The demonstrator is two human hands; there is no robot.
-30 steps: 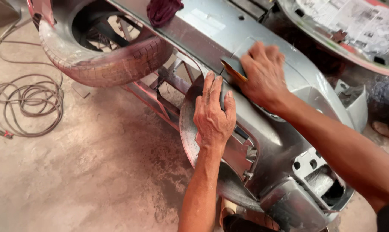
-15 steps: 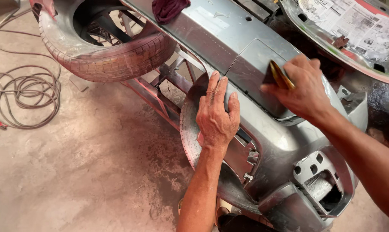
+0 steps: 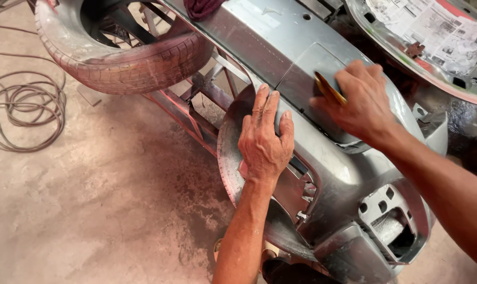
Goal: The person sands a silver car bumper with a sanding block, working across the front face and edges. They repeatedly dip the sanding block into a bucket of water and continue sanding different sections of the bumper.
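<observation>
The right hand (image 3: pixel 362 105) covers most of the yellow pad (image 3: pixel 330 88); only one edge shows. The left hand (image 3: pixel 264 139) hides the bumper (image 3: pixel 280 47) beneath its palm. The bumper's lower end runs off the bottom edge. The tyre (image 3: pixel 128 66) and dark cloth (image 3: pixel 201 8) are cut by the top edge, the cable (image 3: pixel 25 113) by the left. The paper (image 3: pixel 433 26) is too small to read.

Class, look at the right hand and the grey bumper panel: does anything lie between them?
Yes. A thin yellow-edged sanding pad lies under the right hand, pressed against the grey bumper panel. The left hand rests bare on it.
</observation>
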